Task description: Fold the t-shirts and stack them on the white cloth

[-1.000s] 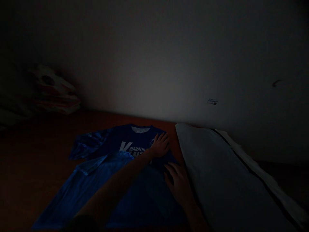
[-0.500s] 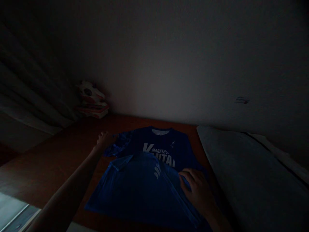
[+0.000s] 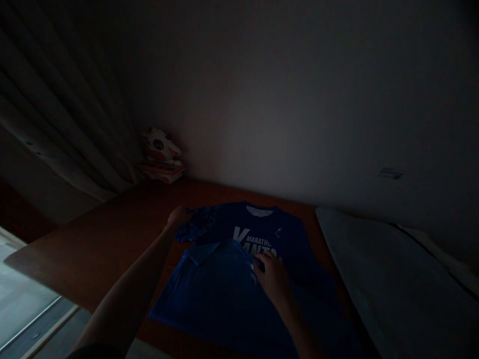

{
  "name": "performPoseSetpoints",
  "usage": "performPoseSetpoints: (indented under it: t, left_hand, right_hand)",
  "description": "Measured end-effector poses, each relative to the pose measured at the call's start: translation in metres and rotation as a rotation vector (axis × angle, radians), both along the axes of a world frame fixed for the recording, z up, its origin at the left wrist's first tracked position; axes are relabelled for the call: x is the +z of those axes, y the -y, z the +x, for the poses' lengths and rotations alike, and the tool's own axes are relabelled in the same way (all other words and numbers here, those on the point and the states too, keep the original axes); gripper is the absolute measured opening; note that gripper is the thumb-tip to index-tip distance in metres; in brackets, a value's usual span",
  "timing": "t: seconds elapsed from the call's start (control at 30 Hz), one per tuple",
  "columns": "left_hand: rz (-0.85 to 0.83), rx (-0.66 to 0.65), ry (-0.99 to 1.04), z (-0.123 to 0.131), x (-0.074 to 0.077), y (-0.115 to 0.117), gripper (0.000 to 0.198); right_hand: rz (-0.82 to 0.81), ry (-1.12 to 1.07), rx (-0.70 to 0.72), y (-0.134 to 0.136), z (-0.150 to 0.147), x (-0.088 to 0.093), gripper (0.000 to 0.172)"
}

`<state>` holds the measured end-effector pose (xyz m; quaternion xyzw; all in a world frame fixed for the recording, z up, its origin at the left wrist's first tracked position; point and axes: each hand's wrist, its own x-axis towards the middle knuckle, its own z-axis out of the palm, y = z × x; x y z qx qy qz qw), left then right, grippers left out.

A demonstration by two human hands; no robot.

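A dark blue shirt (image 3: 295,239) with white lettering lies on the brown wooden surface, collar toward the wall. Its lower part is turned up, and the lighter blue side (image 3: 220,294) covers some of the lettering. At the patterned sleeve on the left, my left hand (image 3: 178,216) is closed on the sleeve's edge. My right hand (image 3: 270,274) is over the middle of the shirt, thumb and fingers curled at the edge of the turned-up cloth, just below the lettering. The picture is very dark.
A white and red cow-shaped toy (image 3: 160,152) stands at the back left, near a curtain (image 3: 75,124). Grey folded cloth (image 3: 389,269) lies to the right of the shirt. Behind is a plain wall (image 3: 262,99) with a small label (image 3: 390,173).
My right hand has moved left from the right side of the shirt to its middle, and its fingers have drawn together. My left hand has closed at the sleeve. The view has shifted slightly.
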<state>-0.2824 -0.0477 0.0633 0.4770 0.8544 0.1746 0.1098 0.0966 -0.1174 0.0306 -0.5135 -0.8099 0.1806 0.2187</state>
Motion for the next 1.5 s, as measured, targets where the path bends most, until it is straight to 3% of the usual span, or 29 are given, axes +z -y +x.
performPoseSetpoints:
  t: [0.1,0.2,0.27,0.33,0.47,0.63,0.77,0.87,1.03,1.17,1.33,1.5]
  left_hand:
    - [0.032,-0.001,-0.023,0.016,0.009,-0.003,0.033]
    - [0.148,-0.202,-0.002,0.042,0.019,0.006,0.048]
    - [0.250,-0.419,-0.012,0.058,0.021,0.022,0.058]
    - [0.320,-0.538,-0.089,0.067,0.014,0.045,0.063]
    - [0.322,-0.413,-0.264,0.054,-0.019,0.082,0.069]
    - [0.279,-0.256,-0.254,0.031,-0.054,0.089,0.055]
    - [0.252,-0.286,-0.245,0.034,-0.057,0.083,0.035]
    - [0.290,-0.336,-0.271,0.039,-0.053,0.083,0.022]
    - [0.360,-0.475,-0.291,0.044,-0.050,0.086,0.024]
    - [0.440,-0.623,-0.299,0.048,-0.047,0.090,0.026]
    - [0.588,-0.819,-0.326,0.055,-0.039,0.095,0.024]
    - [0.594,-0.954,-0.338,0.063,-0.036,0.096,0.019]
  right_hand:
    - [-0.176,-0.117,0.278,0.027,0.012,0.022,0.019]
    - [-0.357,-0.187,0.431,0.046,0.022,0.036,0.027]
    - [-0.361,-0.251,0.369,0.045,0.023,0.036,0.024]
    - [-0.307,-0.297,0.274,0.034,0.019,0.029,0.017]
    - [-0.255,-0.303,0.149,-0.005,-0.003,0.011,0.017]
    - [-0.289,-0.174,0.000,-0.064,-0.056,0.008,0.020]
    - [-0.273,-0.094,-0.083,-0.100,-0.104,0.007,0.030]
    - [-0.265,-0.044,-0.128,-0.112,-0.131,0.000,0.035]
    - [-0.242,-0.044,-0.129,-0.119,-0.154,-0.006,0.015]
    - [-0.207,-0.107,-0.133,-0.126,-0.148,0.000,0.017]
    - [-0.149,-0.154,-0.124,-0.121,-0.107,0.002,0.026]
    - [-0.167,-0.041,-0.102,-0.115,-0.076,-0.006,0.024]
